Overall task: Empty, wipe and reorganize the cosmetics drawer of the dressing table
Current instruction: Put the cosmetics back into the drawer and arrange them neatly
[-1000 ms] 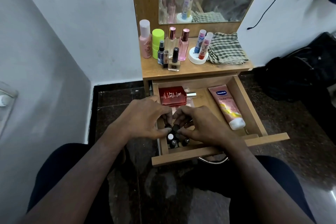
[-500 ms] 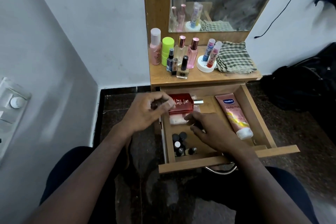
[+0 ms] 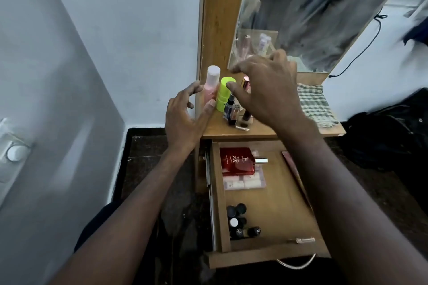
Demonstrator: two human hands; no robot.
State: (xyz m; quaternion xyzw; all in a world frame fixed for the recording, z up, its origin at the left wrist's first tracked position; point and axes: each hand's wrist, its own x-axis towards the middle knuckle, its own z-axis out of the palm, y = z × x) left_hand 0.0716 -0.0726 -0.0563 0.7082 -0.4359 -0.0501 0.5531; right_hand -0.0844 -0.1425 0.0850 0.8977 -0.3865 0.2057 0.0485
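The open wooden drawer (image 3: 266, 258) holds a red perfume bottle (image 3: 236, 161), a clear packet (image 3: 244, 183) under it, several small black-capped bottles (image 3: 238, 220) and a thin stick (image 3: 301, 240) near the front. My right arm hides most of the pink tube. On the dressing table top (image 3: 231, 133) stand a pink bottle (image 3: 212, 83), a lime-green container (image 3: 224, 95) and small perfume bottles (image 3: 234, 111). My left hand (image 3: 185, 113) is spread beside the pink bottle, thumb at its base. My right hand (image 3: 264, 85) hovers over the bottles with its fingers apart, its thumb at the green container's top.
A checked cloth (image 3: 315, 104) lies on the right of the table top, below the mirror (image 3: 312, 18). A black bag (image 3: 389, 134) sits on the floor to the right. The white wall with a switch (image 3: 14, 152) is close on the left.
Both hands have left the small bottles in the drawer and risen to the bottles on the table top. The view has tilted upward and moved closer.
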